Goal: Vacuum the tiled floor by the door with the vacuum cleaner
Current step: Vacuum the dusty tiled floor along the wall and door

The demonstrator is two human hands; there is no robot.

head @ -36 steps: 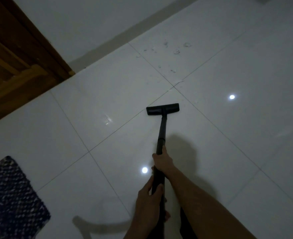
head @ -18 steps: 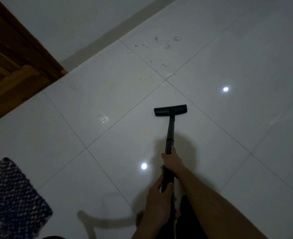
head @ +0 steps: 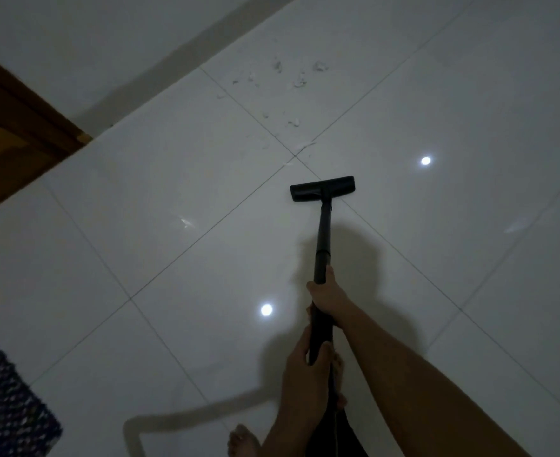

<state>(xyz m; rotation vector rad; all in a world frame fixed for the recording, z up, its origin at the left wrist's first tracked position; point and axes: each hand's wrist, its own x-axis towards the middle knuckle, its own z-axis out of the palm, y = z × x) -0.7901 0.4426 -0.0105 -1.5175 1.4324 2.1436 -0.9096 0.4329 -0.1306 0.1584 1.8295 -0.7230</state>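
Note:
The vacuum cleaner's black floor head (head: 322, 188) rests flat on the glossy white tiled floor (head: 160, 179), just short of a tile joint crossing. Its black wand (head: 323, 239) runs back toward me. My right hand (head: 329, 296) grips the wand higher up, and my left hand (head: 306, 374) grips it lower, closer to my body. Small white scraps of debris (head: 293, 80) lie scattered on the tiles beyond the head, near the wall. The brown wooden door (head: 11, 140) stands at the left edge.
A dark woven mat (head: 5, 404) lies at the lower left. The white wall with a grey skirting strip (head: 160, 70) runs diagonally along the top left. My bare foot (head: 242, 441) shows at the bottom. Two ceiling light spots reflect on the tiles.
The floor head has slid forward and to the right, nearer the debris. Both hands kept their grip and moved with the wand; the view shifted so the door and mat sit farther left.

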